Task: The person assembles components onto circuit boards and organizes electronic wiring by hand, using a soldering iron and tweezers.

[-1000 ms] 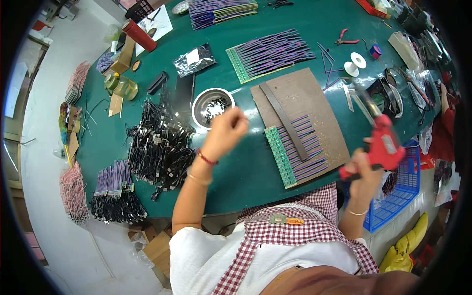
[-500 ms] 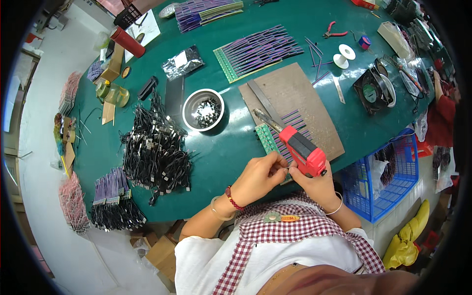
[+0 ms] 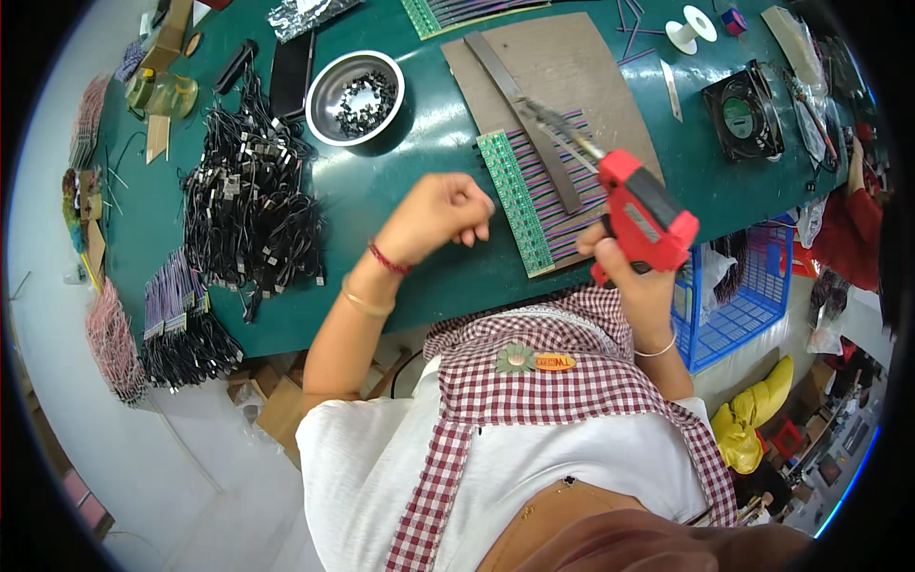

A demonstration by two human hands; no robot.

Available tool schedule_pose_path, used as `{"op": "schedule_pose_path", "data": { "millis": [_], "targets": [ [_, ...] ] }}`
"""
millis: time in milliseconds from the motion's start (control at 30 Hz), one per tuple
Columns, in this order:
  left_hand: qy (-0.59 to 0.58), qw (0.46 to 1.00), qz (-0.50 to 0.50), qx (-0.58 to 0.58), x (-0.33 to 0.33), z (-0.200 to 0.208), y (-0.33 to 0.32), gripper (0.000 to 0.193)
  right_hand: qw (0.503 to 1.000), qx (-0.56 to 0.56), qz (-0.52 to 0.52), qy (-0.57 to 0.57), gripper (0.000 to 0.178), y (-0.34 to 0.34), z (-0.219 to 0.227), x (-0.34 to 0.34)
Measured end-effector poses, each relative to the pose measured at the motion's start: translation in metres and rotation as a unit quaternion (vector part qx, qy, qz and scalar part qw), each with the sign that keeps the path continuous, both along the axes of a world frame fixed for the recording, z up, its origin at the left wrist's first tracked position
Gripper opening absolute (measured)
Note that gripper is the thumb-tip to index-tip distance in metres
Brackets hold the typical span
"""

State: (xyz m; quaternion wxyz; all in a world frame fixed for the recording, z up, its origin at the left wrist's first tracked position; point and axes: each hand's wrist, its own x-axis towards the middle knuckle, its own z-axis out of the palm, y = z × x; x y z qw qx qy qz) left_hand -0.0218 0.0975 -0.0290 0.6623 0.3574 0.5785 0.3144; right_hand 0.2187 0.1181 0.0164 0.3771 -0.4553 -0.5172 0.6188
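A red and black soldering gun (image 3: 650, 214) is gripped in my right hand (image 3: 631, 286), its metal tip pointing up and left over the brown work board (image 3: 610, 86). Beneath the tip lies a strip of green circuit boards (image 3: 515, 205) with purple and black wires running off to its right. A flat dark metal bar (image 3: 524, 119) rests diagonally across those wires. My left hand (image 3: 438, 219) hovers just left of the green strip, fingers curled in; whatever they may hold is hidden.
Left of my hand stands a steel bowl (image 3: 355, 98) of small black parts, beside a heap of black cables (image 3: 250, 191). Purple-wired bundles (image 3: 176, 305) hang at the table's left edge. To the right are a fan (image 3: 742, 114), a white spool (image 3: 690, 30) and a blue crate (image 3: 729, 310).
My hands have parted: the left has moved away to the left, while the right has carried the soldering gun rightward. The view has shifted, so the table sits higher.
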Motion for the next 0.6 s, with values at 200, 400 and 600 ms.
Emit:
{"op": "schedule_pose_path", "data": {
  "millis": [200, 400, 600],
  "targets": [
    [-0.056, 0.997, 0.039, -0.021, -0.01, -0.023, 0.015, 0.011, 0.996, -0.022, 0.049, -0.072, 0.013, -0.002, -0.018, 0.041],
    [-0.049, 0.998, 0.033, -0.02, -0.003, -0.026, 0.021, 0.012, 0.994, 0.031, 0.05, -0.087, 0.027, -0.022, -0.036, 0.043],
    [-0.038, 0.998, 0.023, -0.033, -0.005, -0.025, 0.026, 0.012, 0.997, -0.027, 0.031, -0.07, 0.021, -0.029, -0.059, 0.056]
  ]
}}
